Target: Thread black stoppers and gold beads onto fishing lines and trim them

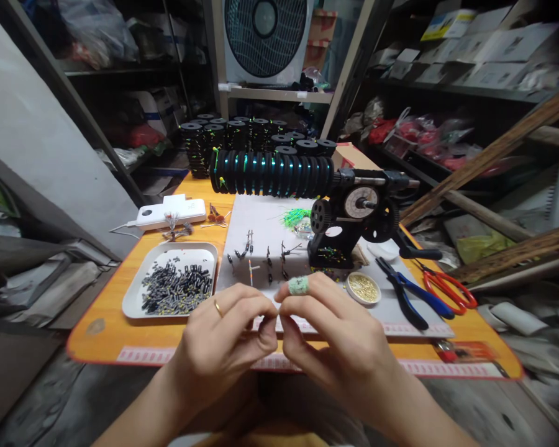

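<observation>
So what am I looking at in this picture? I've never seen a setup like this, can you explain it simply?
There's no robot here: a camera worn on a person's head looks forward and down at their own bare hands. The left hand wears a ring; the right hand has a green wrap on one finger. Both pinch close together over the near side of the table; anything between the fingertips is too small to make out.

Behind them is a black machine with a crank, carrying a row of black discs. To the left, a white tray holds small dark pieces. To the right are a dish of gold-coloured bits and blue-handled pliers.
</observation>
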Demonstrator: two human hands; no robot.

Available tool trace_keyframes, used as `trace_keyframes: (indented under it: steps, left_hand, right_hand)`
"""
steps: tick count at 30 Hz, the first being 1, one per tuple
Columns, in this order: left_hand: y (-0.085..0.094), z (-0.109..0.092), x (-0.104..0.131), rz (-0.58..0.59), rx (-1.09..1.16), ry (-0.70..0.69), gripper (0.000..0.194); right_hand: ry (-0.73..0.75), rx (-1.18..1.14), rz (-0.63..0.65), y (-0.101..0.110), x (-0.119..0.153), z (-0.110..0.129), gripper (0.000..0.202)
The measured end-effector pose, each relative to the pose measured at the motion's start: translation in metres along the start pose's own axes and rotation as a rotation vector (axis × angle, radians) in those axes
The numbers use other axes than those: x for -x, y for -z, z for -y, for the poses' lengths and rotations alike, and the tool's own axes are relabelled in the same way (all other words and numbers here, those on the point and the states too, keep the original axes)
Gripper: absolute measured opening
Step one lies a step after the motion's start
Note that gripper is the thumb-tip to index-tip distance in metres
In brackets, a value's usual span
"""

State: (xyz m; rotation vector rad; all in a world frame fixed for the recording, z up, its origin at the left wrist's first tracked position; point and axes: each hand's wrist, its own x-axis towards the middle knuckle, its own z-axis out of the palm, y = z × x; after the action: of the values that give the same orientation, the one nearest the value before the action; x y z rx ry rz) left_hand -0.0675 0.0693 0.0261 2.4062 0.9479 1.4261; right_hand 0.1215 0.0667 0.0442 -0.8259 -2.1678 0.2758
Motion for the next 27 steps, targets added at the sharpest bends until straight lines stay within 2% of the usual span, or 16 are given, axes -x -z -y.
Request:
trace_keyframes:
  steps: [2,5,8,11,14,20,23,27]
  left_hand:
    - [-0.005,-0.004,-0.002,-0.053,0.163,0.234,0.022]
    - [-0.011,-0.005,0.0,-0.063,0.537,0.56,0.02]
    - [-0.011,-0.001,0.003,-0.04,0.906,0.741,0.01]
    - [-0.012,0.001,0.004,-0.038,1.101,0.791,0.01]
    - [-0.014,-0.001,0.003,-0.069,1.144,0.788,0.01]
    - [-0.018,-0.01,0.004,-0.187,0.919,0.803,0.01]
    - [-0.017,-0.012,0.006,-0.165,0.823,0.773,0.013]
    - [-0.016,-0.013,0.005,-0.151,0.803,0.77,0.01]
  right_hand:
    - [0.034,0.054,-0.013,-0.004,-0.001,0.001,0.014]
    - [0.043,0.043,-0.024,-0.008,-0.004,0.0,0.016]
    - [0.027,-0.019,-0.03,-0.011,-0.004,-0.003,0.014]
    - [0.021,-0.027,-0.09,-0.013,0.0,-0.005,0.015]
    - [0.031,0.009,-0.161,-0.016,0.005,-0.004,0.022]
    - [0.002,0.067,-0.324,-0.018,0.008,0.007,0.034]
    - [-0.009,0.044,-0.299,-0.018,0.007,0.009,0.029]
    - [-0.028,0.014,-0.279,-0.02,0.004,0.007,0.026]
